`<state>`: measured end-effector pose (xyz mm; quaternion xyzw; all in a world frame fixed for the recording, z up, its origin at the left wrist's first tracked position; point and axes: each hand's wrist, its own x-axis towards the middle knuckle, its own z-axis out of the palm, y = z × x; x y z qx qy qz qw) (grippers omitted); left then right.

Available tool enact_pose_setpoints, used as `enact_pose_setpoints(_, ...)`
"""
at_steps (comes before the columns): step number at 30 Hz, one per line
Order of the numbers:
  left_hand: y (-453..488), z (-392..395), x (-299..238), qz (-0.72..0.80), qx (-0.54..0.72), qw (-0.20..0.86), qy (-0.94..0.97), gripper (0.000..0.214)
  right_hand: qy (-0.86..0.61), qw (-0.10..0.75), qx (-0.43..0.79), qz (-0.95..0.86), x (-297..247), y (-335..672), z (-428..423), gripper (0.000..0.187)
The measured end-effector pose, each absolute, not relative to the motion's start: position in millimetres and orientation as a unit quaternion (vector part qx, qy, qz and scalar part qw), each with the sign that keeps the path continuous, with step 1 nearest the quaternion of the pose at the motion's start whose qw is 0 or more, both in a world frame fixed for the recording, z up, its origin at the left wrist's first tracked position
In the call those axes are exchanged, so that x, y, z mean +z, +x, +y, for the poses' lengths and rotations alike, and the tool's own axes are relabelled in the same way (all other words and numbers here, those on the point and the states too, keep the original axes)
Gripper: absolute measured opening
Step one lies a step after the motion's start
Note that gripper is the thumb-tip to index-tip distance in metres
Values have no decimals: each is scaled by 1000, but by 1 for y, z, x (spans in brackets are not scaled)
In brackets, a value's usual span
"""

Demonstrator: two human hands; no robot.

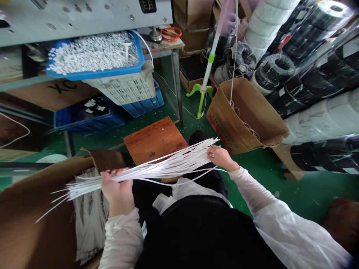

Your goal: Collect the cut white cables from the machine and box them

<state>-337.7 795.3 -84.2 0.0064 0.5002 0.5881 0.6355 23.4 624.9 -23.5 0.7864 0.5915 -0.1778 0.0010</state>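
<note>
While two bare hands hold up a bunch of long, thin white plastic strips [157,168] above a dark lap, the smooth strips fan out at both ends. The left hand [117,190] has its fingers [112,172] curled shut around the bunch. The right hand [221,157] pinches the far end, with its fingers close together. Each arm has a thin white sleeve [291,231]. Below the left hand, a brown cardboard box [36,220] holds a pale bundle of strips [89,220]. Past the hands is a wooden stool top [154,142]. Another cardboard box [246,116] has red print, too small to read. Up high, a blue tray [92,52] is heaped with small white bits. A brown board [60,89] shows big black letters, XC.
</note>
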Motion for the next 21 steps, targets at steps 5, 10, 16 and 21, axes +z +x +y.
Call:
enact_pose_setpoints(5,-338,795,-85,480,603,636,-44,30,784,18,-161,599,-11,35,623,14)
enact_pose_setpoints(10,-340,795,-90,469,612,637,-30,26,794,26,-125,594,-2,64,602,18)
enact_pose_setpoints(16,-342,792,-78,364,646,671,4,32,798,-166,-165,555,-4,88,597,18)
enact_pose_setpoints(21,-328,803,-1,254,640,717,110,40,743,-360,-226,517,14,64,649,34)
